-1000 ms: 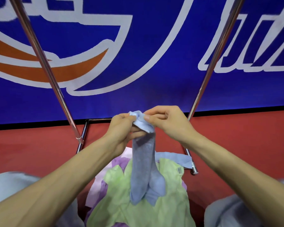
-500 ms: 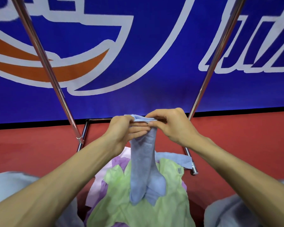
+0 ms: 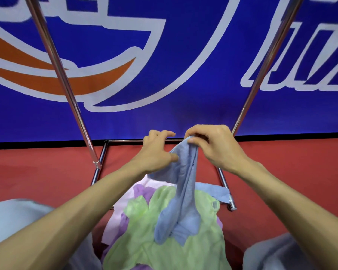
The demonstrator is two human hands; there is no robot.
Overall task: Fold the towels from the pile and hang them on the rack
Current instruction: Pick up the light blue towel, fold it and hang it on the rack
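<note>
Towel (image 3: pixel 185 191): blue, hangs bunched onto the pile (image 3: pixel 164 250).
Right hand (image 3: pixel 215 147): pinches its top edge.
Left hand (image 3: pixel 156 151): fingers (image 3: pixel 162 133) spread apart, thumb touching the cloth.

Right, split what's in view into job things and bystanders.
Job: blue towel, pinched by right hand, left hand touching it; green towel, purple towel, pink towel piled; rack.
Bystanders: blue banner, red floor.
</note>
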